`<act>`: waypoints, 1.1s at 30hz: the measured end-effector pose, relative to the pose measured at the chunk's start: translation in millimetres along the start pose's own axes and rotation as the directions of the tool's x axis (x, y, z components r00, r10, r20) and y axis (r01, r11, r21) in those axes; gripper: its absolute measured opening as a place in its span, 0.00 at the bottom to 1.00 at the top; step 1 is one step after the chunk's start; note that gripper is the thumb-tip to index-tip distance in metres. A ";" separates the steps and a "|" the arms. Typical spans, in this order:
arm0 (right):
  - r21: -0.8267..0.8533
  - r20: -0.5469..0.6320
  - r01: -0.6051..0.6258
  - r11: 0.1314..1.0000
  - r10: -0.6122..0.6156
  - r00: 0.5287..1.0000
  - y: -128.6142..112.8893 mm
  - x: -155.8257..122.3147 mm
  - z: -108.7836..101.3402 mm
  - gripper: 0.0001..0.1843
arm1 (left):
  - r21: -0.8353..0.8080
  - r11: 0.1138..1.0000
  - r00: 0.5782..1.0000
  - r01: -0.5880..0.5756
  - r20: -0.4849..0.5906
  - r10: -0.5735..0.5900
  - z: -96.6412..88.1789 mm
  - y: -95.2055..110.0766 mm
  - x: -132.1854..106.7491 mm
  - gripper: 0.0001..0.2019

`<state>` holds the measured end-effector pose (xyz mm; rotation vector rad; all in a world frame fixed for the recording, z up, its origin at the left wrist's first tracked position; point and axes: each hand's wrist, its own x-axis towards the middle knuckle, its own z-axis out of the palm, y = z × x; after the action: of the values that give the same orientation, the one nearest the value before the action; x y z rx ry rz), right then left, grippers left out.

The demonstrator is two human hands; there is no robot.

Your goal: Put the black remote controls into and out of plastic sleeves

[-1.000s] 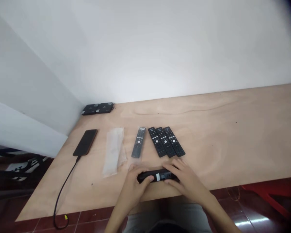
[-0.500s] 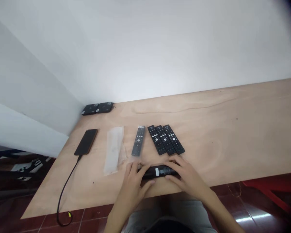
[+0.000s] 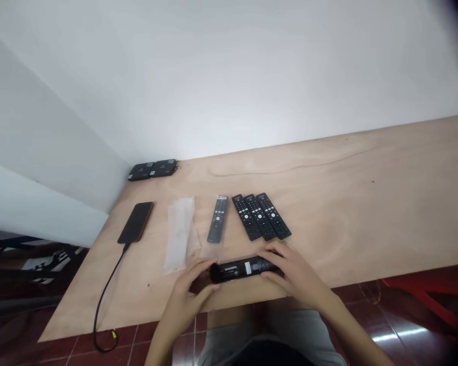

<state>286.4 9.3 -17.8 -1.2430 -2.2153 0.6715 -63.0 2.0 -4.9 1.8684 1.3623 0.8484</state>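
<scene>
Right hand (image 3: 292, 267): closed on the right end of the black remote (image 3: 238, 270).
Left hand (image 3: 189, 287): thumb and fingers curved about the remote's left end; whether they grip a loose piece, I cannot tell.
Black remote: back up, by the front edge of the desk (image 3: 347, 203), what looks like its battery bay uncovered; tipping it could spill anything loose inside, and a slip could send it to the floor.
Three remotes (image 3: 259, 216): buttons up, side by side beyond the right hand; a careless reach could scatter them.
Plastic sleeve (image 3: 179, 234): flat, left of another remote (image 3: 218, 219); light enough to be dragged by a forearm.
Phone (image 3: 136, 222): its cable (image 3: 106, 294) hangs over the edge; a snag could pull it off.
</scene>
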 end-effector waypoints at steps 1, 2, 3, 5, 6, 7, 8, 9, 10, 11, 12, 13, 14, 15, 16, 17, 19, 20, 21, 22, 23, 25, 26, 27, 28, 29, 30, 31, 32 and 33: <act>-0.002 -0.001 0.000 1.000 0.000 1.000 -0.2 -0.2 0.0 0.24 | 0.000 1.000 1.000 -0.005 -0.008 0.005 1.3 -0.6 -1.1 0.18; -0.004 -0.002 0.001 1.000 -0.001 1.000 -0.1 -0.4 0.2 0.24 | 0.001 1.000 1.000 -0.012 -0.015 0.013 3.3 -0.2 -1.5 0.18; -0.007 -0.004 0.005 1.000 -0.005 1.000 0.2 -0.8 0.6 0.24 | 0.006 1.000 0.999 -0.022 -0.023 0.022 5.9 1.1 -1.4 0.19; -0.017 -0.010 0.015 1.000 -0.016 1.000 1.4 -1.7 1.7 0.25 | 0.026 0.999 0.998 -0.046 -0.050 0.047 12.9 6.1 0.7 0.23; -0.020 -0.016 0.018 1.000 -0.019 1.000 2.0 -2.2 2.3 0.26 | 0.039 0.997 0.996 -0.065 -0.059 0.067 17.0 9.2 2.5 0.24; -0.020 -0.020 0.019 1.000 -0.019 1.000 2.7 -2.8 2.8 0.27 | 0.051 0.994 0.993 -0.095 -0.063 0.098 21.2 12.2 4.7 0.24; -0.017 -0.024 0.016 1.000 -0.017 1.000 3.2 -3.3 3.1 0.27 | 0.061 0.989 0.989 -0.136 -0.056 0.140 25.2 14.9 7.0 0.23; -0.011 -0.024 0.014 1.000 -0.014 1.000 3.7 -3.8 3.3 0.27 | 0.071 0.982 0.983 -0.177 -0.042 0.180 28.9 16.9 9.3 0.20; -0.004 -0.025 0.014 1.000 -0.014 1.000 4.2 -4.2 3.3 0.26 | 0.079 0.974 0.976 -0.213 -0.025 0.216 32.1 18.3 11.3 0.17; 0.003 -0.027 0.018 1.000 -0.018 0.999 4.7 -4.6 3.4 0.25 | 0.087 0.968 0.971 -0.238 -0.009 0.239 34.7 19.0 12.9 0.15; 0.009 -0.030 0.026 1.000 -0.026 0.999 5.2 -4.9 3.4 0.24 | 0.094 0.963 0.968 -0.251 0.004 0.252 36.8 19.2 14.0 0.14; 0.012 -0.036 0.036 0.999 -0.036 0.999 5.9 -5.2 3.5 0.23 | 0.100 0.962 0.967 -0.255 0.010 0.255 38.6 19.0 14.5 0.13; 0.013 -0.045 0.048 0.999 -0.047 0.998 6.7 -5.4 3.7 0.22 | 0.103 0.962 0.968 -0.251 0.014 0.251 40.1 18.8 14.6 0.14; 0.014 -0.052 0.062 0.998 -0.061 0.997 7.6 -5.6 4.0 0.21 | 0.102 0.964 0.969 -0.246 0.014 0.246 41.5 18.7 14.4 0.13; 0.016 -0.060 0.078 0.997 -0.077 0.995 8.5 -5.7 4.3 0.21 | 0.098 0.966 0.971 -0.240 0.015 0.240 42.9 18.8 14.1 0.13; 0.018 -0.066 0.094 0.995 -0.093 0.994 9.2 -5.7 4.5 0.20 | 0.094 0.968 0.973 -0.231 0.015 0.231 44.3 19.3 13.7 0.13; 0.025 -0.069 0.118 0.993 -0.117 0.991 10.2 -5.6 4.5 0.21 | 0.088 0.972 0.976 -0.216 0.017 0.216 47.2 21.0 13.6 0.12; 0.027 -0.066 0.121 0.992 -0.119 0.991 10.2 -5.5 4.3 0.21 | 0.087 0.974 0.978 -0.210 0.020 0.209 48.5 22.2 13.8 0.12; 0.028 -0.063 0.119 0.993 -0.117 0.991 10.1 -5.3 4.0 0.22 | 0.086 0.975 0.979 -0.203 0.021 0.202 49.4 23.4 14.2 0.12; 0.029 -0.057 0.115 0.993 -0.113 0.992 9.9 -5.2 3.5 0.22 | 0.085 0.977 0.980 -0.197 0.022 0.196 49.8 24.7 14.6 0.12; 0.030 -0.051 0.111 0.993 -0.110 0.993 9.6 -5.1 2.9 0.23 | 0.083 0.978 0.981 -0.192 0.030 0.190 49.4 26.0 14.8 0.12; 0.037 -0.041 0.108 0.993 -0.107 0.993 9.3 -5.1 1.6 0.23 | 0.085 0.981 0.983 -0.177 0.059 0.172 45.0 28.0 13.8 0.13; 0.045 -0.038 0.108 0.993 -0.106 0.994 9.4 -5.2 0.9 0.22 | 0.091 0.981 0.984 -0.169 0.064 0.164 40.5 28.1 12.3 0.13; 0.057 -0.039 0.105 0.993 -0.103 0.994 9.5 -5.4 0.1 0.21 | 0.104 0.981 0.986 -0.163 0.052 0.158 34.2 27.2 10.0 0.13; 0.073 -0.044 0.098 0.992 -0.095 0.994 9.7 -5.6 -0.7 0.20 | 0.126 0.979 0.988 -0.157 0.020 0.156 26.2 25.0 7.0 0.13; 0.091 -0.052 0.089 0.992 -0.085 0.995 9.8 -5.7 -1.6 0.18 | 0.159 0.975 0.987 -0.153 -0.032 0.159 16.6 21.1 3.5 0.15; 0.111 -0.059 0.077 0.991 -0.071 0.996 9.7 -5.8 -2.5 0.16 | 0.205 0.968 0.981 -0.145 -0.096 0.167 5.7 15.6 -0.1 0.17; 0.130 -0.067 0.062 0.990 -0.054 0.996 9.5 -5.8 -3.3 0.15 | 0.264 0.955 0.971 -0.137 -0.157 0.182 -5.9 8.6 -3.7 0.18; 0.147 -0.071 0.048 0.988 -0.038 0.997 9.1 -5.8 -3.9 0.14 | 0.336 0.934 0.961 -0.118 -0.198 0.193 -17.8 0.4 -6.8 0.20; 0.160 -0.075 0.037 0.986 -0.025 0.997 8.6 -5.6 -4.3 0.13 | 0.412 0.906 0.952 -0.095 -0.230 0.204 -29.1 -8.4 -9.3 0.21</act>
<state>297.0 9.0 -21.1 -1.1317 -2.0729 0.7648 -93.4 -1.0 3.7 2.2574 1.6728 0.9880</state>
